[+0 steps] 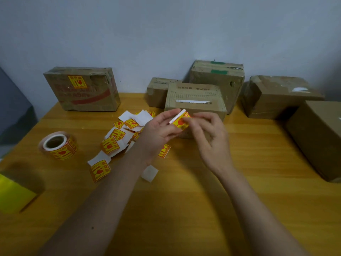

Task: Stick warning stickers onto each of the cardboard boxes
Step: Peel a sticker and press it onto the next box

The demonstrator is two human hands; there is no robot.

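Note:
Above the table's middle, my left hand (158,128) and my right hand (204,130) both pinch one yellow-and-red warning sticker (181,121), whose white backing curls away at its top edge. Just behind it stands a cardboard box (195,97) with no sticker showing. At the back left, another cardboard box (81,89) carries a yellow sticker (77,82) on its face. Loose cut stickers (118,137) lie in a heap left of my hands. A sticker roll (59,145) stands on the table at the left.
Several more brown boxes stand behind and to the right: a small one (158,91), a tall one (217,78), a taped one (278,97) and a large one (317,133) at the right edge. A yellow object (13,193) sits near left. A white backing scrap (149,173) lies by my left forearm.

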